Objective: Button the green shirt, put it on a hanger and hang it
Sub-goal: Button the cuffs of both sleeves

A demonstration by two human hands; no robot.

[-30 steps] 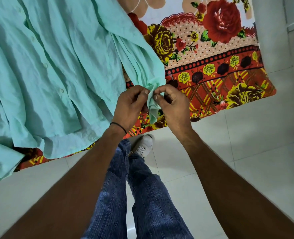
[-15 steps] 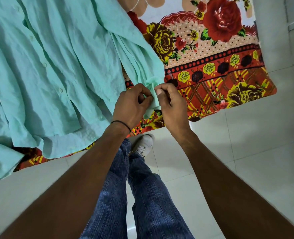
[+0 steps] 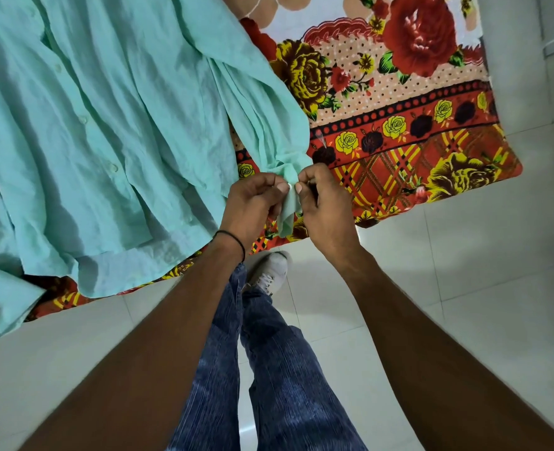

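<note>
Floral bedspread (image 3: 431, 151), red, orange and yellow rose print, lying flat; its near edge borders white tiled floor (image 3: 464, 271). Just below that edge, one white lace-up shoe (image 3: 270, 270) on the tiles. Blue striped jeans (image 3: 269, 369) run from the shoe away from the bedspread

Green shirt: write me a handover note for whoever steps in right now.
Hands: the left hand and the right hand both pinch the cuff of one sleeve, thumbs facing each other over what looks like a small button.
Things: the green shirt lies spread on the floral sheet, and the held cuff dangles at the sheet's near edge.
Done: the front looks closed, with buttons showing along it.
Left: finish this cuff, then put the shirt on a hanger and hang it. No hanger is in view.
</note>
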